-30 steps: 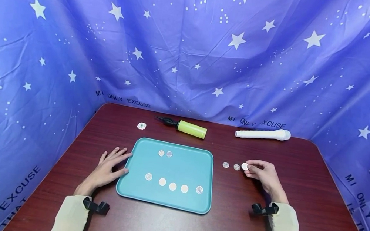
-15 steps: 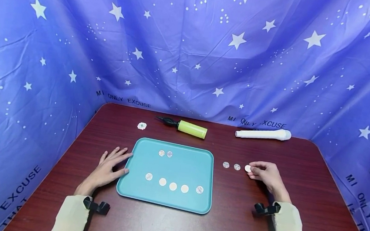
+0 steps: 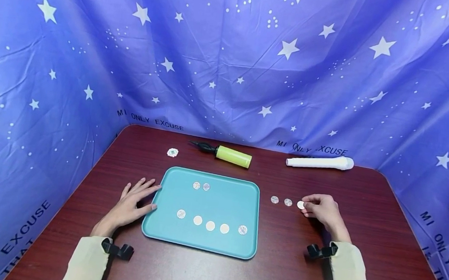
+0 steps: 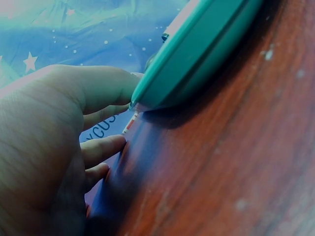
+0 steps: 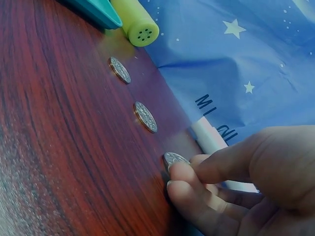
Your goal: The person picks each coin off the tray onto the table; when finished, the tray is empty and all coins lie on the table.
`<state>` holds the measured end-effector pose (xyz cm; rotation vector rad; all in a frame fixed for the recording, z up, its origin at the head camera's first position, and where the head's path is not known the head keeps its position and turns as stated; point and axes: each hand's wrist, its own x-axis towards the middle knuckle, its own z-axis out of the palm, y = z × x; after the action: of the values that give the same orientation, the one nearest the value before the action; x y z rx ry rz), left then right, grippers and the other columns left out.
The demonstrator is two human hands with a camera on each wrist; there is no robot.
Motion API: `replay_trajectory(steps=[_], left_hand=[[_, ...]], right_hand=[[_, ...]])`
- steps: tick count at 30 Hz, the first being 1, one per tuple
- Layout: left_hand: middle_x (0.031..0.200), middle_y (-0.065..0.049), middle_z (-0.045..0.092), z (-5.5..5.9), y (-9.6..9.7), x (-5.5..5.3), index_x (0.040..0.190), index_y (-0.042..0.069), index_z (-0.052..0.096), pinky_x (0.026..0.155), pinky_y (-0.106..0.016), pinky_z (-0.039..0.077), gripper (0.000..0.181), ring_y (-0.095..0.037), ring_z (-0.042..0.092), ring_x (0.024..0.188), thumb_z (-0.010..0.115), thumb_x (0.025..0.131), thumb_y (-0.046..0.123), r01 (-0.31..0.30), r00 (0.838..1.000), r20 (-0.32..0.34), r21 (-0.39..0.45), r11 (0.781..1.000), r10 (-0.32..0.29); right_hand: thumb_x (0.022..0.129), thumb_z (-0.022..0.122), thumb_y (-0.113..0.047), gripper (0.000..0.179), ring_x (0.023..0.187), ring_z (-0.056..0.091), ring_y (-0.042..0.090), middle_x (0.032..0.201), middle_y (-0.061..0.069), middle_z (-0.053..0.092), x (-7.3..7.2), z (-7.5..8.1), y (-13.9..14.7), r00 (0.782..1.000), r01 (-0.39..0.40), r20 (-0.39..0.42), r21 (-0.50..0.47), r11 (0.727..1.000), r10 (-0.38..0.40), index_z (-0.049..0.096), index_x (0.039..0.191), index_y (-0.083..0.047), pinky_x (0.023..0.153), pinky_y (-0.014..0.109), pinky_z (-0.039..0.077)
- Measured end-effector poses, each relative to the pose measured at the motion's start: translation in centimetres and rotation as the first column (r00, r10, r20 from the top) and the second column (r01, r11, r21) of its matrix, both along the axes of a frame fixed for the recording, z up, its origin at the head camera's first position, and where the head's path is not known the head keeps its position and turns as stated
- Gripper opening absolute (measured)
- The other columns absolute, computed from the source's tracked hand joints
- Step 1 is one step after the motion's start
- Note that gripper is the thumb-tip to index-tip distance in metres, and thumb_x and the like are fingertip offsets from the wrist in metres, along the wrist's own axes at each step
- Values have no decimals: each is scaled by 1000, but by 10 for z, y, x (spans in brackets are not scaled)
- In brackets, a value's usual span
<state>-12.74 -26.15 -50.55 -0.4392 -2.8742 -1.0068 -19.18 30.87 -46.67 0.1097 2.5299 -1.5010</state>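
Observation:
At the right of the table, my right hand (image 3: 323, 212) pinches a round, silvery coin (image 3: 301, 205) at its edge. In the right wrist view, that coin (image 5: 174, 158) lies low at the table top, partly covered by the fingertips. Two patterned coins, a nearer one (image 3: 288, 202) and a farther one (image 3: 274, 200), lie in a row to its left. My left hand (image 3: 126, 207) has its fingers spread, with fingertips touching the left rim of a teal tray (image 3: 218, 205). The left wrist view shows those fingers beside the raised tray wall (image 4: 197, 59).
Several coins lie in the tray, including a pair (image 3: 201, 186) at the back and a row (image 3: 210, 225) near the front. Behind stand a yellow-green hand pump (image 3: 233, 156), a white microphone-shaped stick (image 3: 319, 162) and a scalloped white chip (image 3: 172, 152). A starry blue curtain (image 3: 224, 59) surrounds the table.
My right hand has shifted the pinched coin slightly right and nearer, widening the gap to the other two coins. The left hand has stayed at the tray rim.

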Motion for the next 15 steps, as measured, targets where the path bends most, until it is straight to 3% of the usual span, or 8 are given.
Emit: replay_trajectory(steps=[15], left_hand=[[157, -23, 42, 1, 0, 0, 144, 17, 55, 115, -75, 2, 59, -51, 23, 150, 71, 89, 30, 1, 1000, 4, -2, 1000, -1]], right_hand=[[92, 58, 6, 27, 65, 68, 3, 79, 5, 72, -1, 2, -3, 1000, 20, 6, 69, 997, -21, 62, 115, 18, 62, 24, 61]])
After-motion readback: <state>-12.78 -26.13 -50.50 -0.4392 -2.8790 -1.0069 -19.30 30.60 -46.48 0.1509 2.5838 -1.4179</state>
